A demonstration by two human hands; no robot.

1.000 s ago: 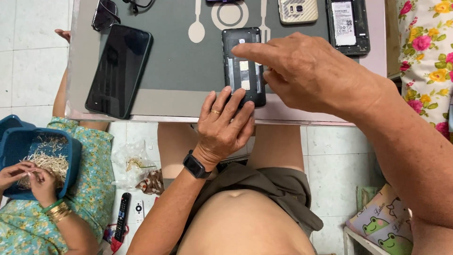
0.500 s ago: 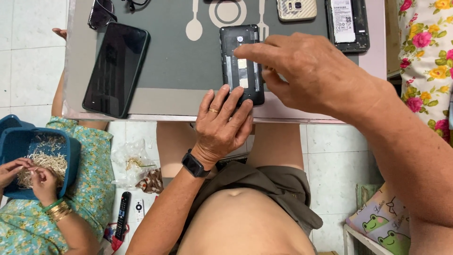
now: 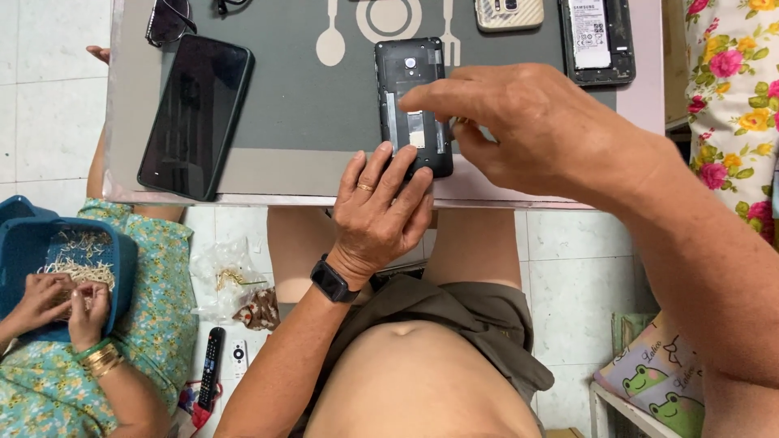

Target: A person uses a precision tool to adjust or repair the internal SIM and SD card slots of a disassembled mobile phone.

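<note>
A black phone with its back cover off (image 3: 410,89) lies on the grey placemat (image 3: 300,105) near the table's front edge. My left hand (image 3: 380,212) presses its fingertips on the phone's lower end and holds it down; a black watch is on that wrist. My right hand (image 3: 535,130) hovers over the phone's right side, fingers pinched together at its open back. Whether anything is between those fingers is hidden.
A large dark tablet (image 3: 195,113) lies at the left of the placemat. Another opened phone (image 3: 596,36) and a beige phone back (image 3: 510,12) lie at the top right, sunglasses (image 3: 169,20) top left. Another person at lower left sorts sprouts in a blue basket (image 3: 57,259). Remote controls (image 3: 213,365) lie on the floor.
The view has shifted slightly. My right hand's fingers have drawn in a little over the phone's open back. My left hand stays on the phone's lower end.
</note>
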